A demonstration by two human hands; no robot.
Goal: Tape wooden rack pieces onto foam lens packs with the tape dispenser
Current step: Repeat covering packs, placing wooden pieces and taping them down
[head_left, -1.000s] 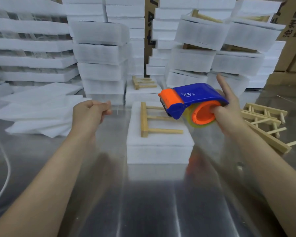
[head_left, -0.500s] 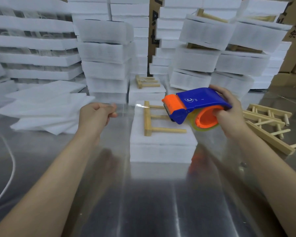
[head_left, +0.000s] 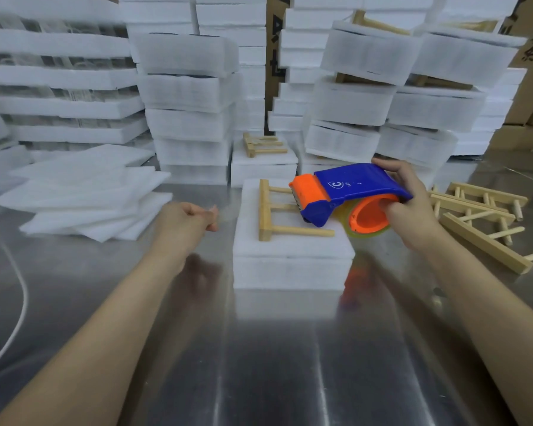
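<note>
tape dispenser (head_left: 353, 188), blue with orange nose (yellowish roll), gripped by right hand (head_left: 414, 212); left hand (head_left: 183, 219) curled.

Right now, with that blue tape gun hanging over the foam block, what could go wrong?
1. The wooden rack piece lies loose on the foam pack. The tape dispenser in the right hand is right over its pegs and could knock it askew.
2. The left hand seems to pinch the tape end, nearly invisible here. The stretched film might twist or stick to itself.
3. The tilted foam stacks behind might topple if bumped.
</note>
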